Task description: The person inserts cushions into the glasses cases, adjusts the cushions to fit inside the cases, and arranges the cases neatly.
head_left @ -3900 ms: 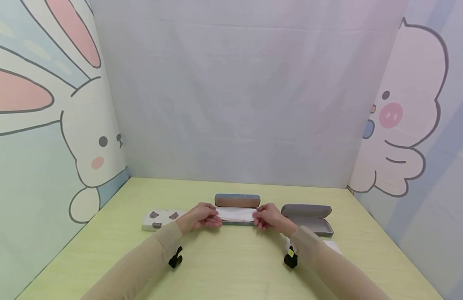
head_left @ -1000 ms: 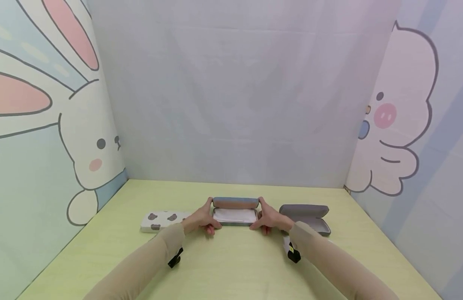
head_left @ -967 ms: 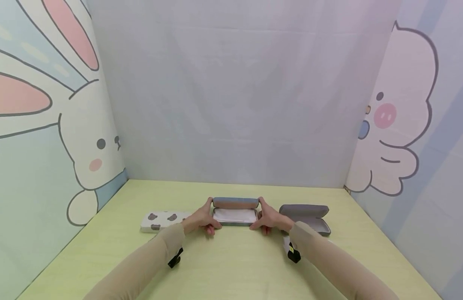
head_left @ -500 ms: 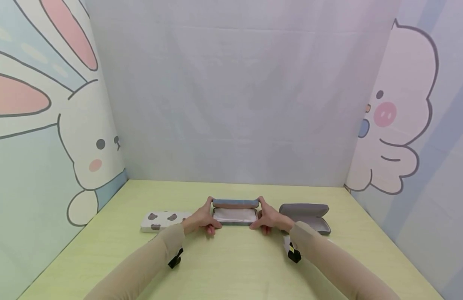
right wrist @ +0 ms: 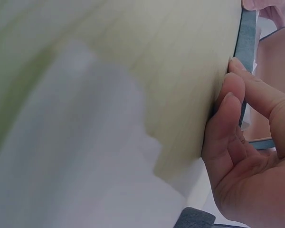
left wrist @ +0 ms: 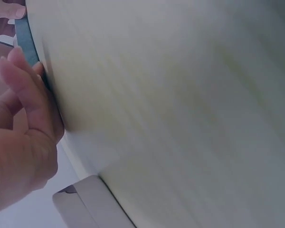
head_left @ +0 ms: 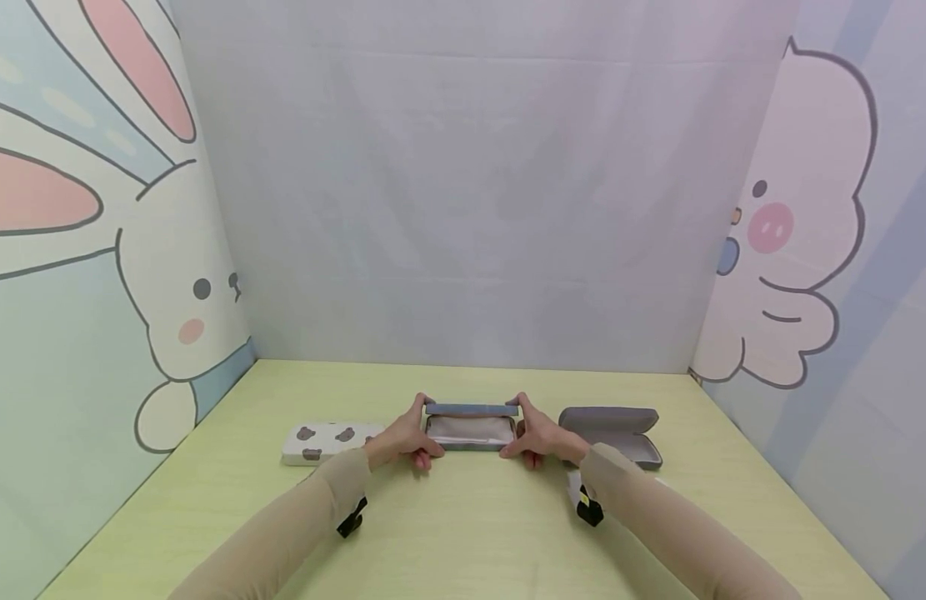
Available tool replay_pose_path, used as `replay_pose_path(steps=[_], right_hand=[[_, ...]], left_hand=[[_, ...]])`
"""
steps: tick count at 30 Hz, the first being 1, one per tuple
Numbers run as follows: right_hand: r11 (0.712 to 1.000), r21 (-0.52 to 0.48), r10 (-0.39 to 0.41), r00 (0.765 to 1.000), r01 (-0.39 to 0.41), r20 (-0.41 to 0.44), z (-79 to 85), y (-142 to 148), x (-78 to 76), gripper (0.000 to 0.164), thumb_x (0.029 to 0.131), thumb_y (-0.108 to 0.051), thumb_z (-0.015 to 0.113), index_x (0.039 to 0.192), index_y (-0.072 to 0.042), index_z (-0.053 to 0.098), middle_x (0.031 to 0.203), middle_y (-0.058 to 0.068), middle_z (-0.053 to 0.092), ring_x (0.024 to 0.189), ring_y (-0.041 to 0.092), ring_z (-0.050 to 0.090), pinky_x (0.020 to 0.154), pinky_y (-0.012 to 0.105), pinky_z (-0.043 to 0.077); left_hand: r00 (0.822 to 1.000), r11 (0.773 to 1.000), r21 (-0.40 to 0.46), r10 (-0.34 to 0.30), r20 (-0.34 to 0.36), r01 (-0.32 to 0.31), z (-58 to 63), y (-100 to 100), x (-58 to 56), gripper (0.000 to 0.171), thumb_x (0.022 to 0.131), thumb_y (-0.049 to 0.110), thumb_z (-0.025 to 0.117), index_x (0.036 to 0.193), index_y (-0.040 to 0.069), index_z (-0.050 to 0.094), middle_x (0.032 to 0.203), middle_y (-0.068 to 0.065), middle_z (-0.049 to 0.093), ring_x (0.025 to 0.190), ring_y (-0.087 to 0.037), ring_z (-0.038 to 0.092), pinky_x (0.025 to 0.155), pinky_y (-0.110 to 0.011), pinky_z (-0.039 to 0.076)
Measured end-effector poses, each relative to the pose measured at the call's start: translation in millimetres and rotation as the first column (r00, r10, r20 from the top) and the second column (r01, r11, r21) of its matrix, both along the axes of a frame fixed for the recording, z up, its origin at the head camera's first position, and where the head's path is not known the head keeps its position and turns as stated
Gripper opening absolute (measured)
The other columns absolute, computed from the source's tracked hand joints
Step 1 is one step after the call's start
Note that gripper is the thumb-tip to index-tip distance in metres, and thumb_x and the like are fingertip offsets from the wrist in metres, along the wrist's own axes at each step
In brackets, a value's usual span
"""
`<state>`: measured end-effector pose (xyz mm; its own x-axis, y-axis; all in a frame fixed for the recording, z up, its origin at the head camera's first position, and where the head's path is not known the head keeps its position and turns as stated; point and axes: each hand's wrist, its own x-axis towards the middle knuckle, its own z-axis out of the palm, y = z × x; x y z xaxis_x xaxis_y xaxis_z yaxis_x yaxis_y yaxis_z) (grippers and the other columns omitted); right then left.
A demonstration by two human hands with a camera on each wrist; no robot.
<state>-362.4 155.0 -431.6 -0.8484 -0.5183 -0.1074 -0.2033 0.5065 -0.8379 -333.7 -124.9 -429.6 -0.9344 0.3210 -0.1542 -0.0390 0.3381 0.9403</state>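
Note:
In the head view, a blue-grey glasses case [head_left: 472, 410] lies at the middle of the table with its lid leaning forward, partly lowered over the base. A white cloth [head_left: 470, 435] lies inside. My left hand [head_left: 406, 435] grips the case's left end, thumb at the front edge and index finger up at the lid. At the opposite end my right hand [head_left: 539, 435] holds it in a mirrored way. The right wrist view shows the curled right hand [right wrist: 256, 166] at the case's front edge [right wrist: 247, 42] and the pinkish lining of the lid [right wrist: 278, 61].
A white case with bear prints [head_left: 327, 442] sits shut to the left. To the right stands a grey glasses case [head_left: 616, 437], its lid raised. White material [head_left: 573, 485] lies partly hidden beneath the right forearm. A grey curtain [head_left: 463, 208] closes off the table's back.
The hands moved from the white cloth to the case's two ends and the cloth now lies inside. Over the last second the lid has tipped forward and down; the hands stay at the ends.

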Motion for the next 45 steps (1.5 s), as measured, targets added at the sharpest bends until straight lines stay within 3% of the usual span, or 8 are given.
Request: replay_pose_path(steps=[13, 22, 29, 33, 38, 41, 45], right_hand=[[0.999, 0.025, 0.022, 0.998, -0.02, -0.054, -3.8, 6, 3.1, 0.079, 0.084, -0.016, 0.076, 0.142, -0.009, 0.022, 0.063, 0.012, 0.055, 0.038, 0.02, 0.049, 0.038, 0.033, 0.047], [0.999, 0.04, 0.039, 0.995, -0.035, -0.093, -3.2, 7, 6.0, 0.067, 0.086, -0.018, 0.073, 0.136, -0.008, 0.028, 0.072, 0.013, 0.057, 0.039, 0.018, 0.049, 0.038, 0.031, 0.047], [0.996, 0.083, 0.031, 0.987, -0.018, -0.155, 2.5, 3, 10.6, 0.066, 0.087, -0.013, 0.072, 0.136, -0.005, 0.029, 0.069, 0.016, 0.06, 0.037, 0.021, 0.05, 0.037, 0.033, 0.048], [0.992, 0.129, 0.019, 0.973, 0.011, -0.228, 6.9, 2, 14.7, 0.065, 0.086, -0.011, 0.072, 0.137, -0.005, 0.033, 0.066, 0.013, 0.061, 0.037, 0.02, 0.052, 0.038, 0.033, 0.049], [0.994, 0.109, 0.011, 0.945, 0.027, -0.328, 22.5, 8, 26.1, 0.059, 0.089, -0.011, 0.068, 0.139, -0.007, 0.037, 0.072, 0.01, 0.059, 0.037, 0.019, 0.052, 0.038, 0.032, 0.048], [0.999, 0.029, -0.018, 0.946, 0.029, -0.324, 35.8, 18, 33.8, 0.054, 0.091, -0.014, 0.067, 0.138, -0.01, 0.04, 0.076, 0.014, 0.058, 0.038, 0.023, 0.052, 0.038, 0.04, 0.049], [0.994, -0.095, -0.078, 0.957, 0.053, -0.279, 51.4, 36, 44.0, 0.05, 0.091, -0.018, 0.067, 0.135, -0.013, 0.044, 0.077, 0.017, 0.06, 0.039, 0.03, 0.052, 0.04, 0.049, 0.049]], left_hand=[[1.0, 0.999, -0.043, -0.018, -0.019, 0.018, 1.5, 3, 4.3, 0.079, 0.081, -0.004, 0.072, 0.14, 0.011, 0.021, 0.057, -0.014, 0.062, 0.038, -0.013, 0.054, 0.039, -0.026, 0.049], [0.999, 0.998, -0.062, -0.014, -0.036, 0.012, 1.4, 6, 5.0, 0.069, 0.083, -0.002, 0.071, 0.133, 0.007, 0.024, 0.055, -0.011, 0.062, 0.039, -0.013, 0.055, 0.04, -0.026, 0.05], [0.999, 0.998, -0.066, -0.006, -0.046, 0.003, 3.8, 7, 5.8, 0.067, 0.083, -0.005, 0.07, 0.132, 0.006, 0.025, 0.055, -0.014, 0.061, 0.038, -0.014, 0.055, 0.04, -0.027, 0.051], [0.999, 0.991, -0.135, 0.017, -0.035, -0.021, 12.4, 9, 8.6, 0.078, 0.08, -0.006, 0.071, 0.139, 0.006, 0.021, 0.059, -0.019, 0.064, 0.039, -0.015, 0.056, 0.042, -0.03, 0.053], [0.998, 0.975, -0.219, 0.037, -0.047, -0.047, 36.4, 10, 18.0, 0.085, 0.082, 0.0, 0.071, 0.145, 0.01, 0.015, 0.06, -0.017, 0.063, 0.039, -0.016, 0.055, 0.049, -0.038, 0.057], [0.999, 0.986, -0.168, 0.01, -0.045, -0.017, 48.5, 15, 22.7, 0.076, 0.084, 0.004, 0.069, 0.141, 0.01, 0.019, 0.057, -0.012, 0.06, 0.039, -0.016, 0.054, 0.05, -0.041, 0.057], [0.997, 0.997, -0.019, -0.079, 0.022, 0.079, 53.6, 32, 26.2, 0.069, 0.087, 0.009, 0.069, 0.138, 0.01, 0.023, 0.06, -0.008, 0.06, 0.041, -0.014, 0.055, 0.046, -0.031, 0.054]])
